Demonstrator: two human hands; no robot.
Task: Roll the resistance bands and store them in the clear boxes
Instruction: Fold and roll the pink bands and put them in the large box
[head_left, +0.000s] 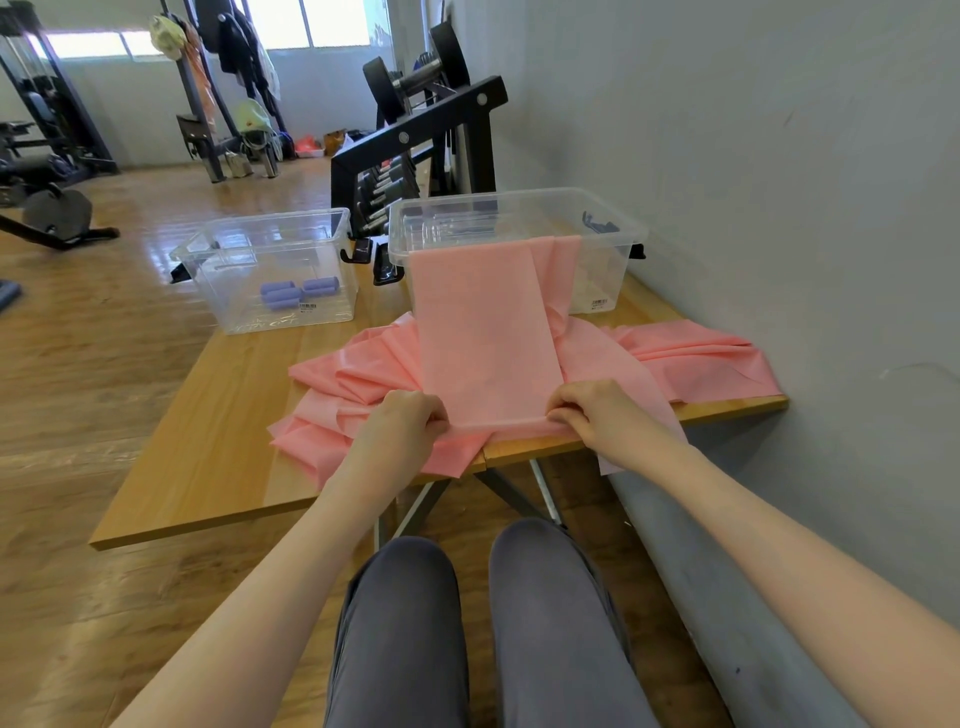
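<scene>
Wooden table (218, 441): 2 clear boxes (270, 270); left hand (402, 423) and right hand (592, 413), fingers curled, pinch pink band (483, 332) near edge.

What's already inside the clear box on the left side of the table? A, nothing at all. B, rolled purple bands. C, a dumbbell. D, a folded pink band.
B: several rolled purple bands lie on the bottom of the left clear box, while the pink band that both hands pinch drapes over the front of the right clear box.
</scene>
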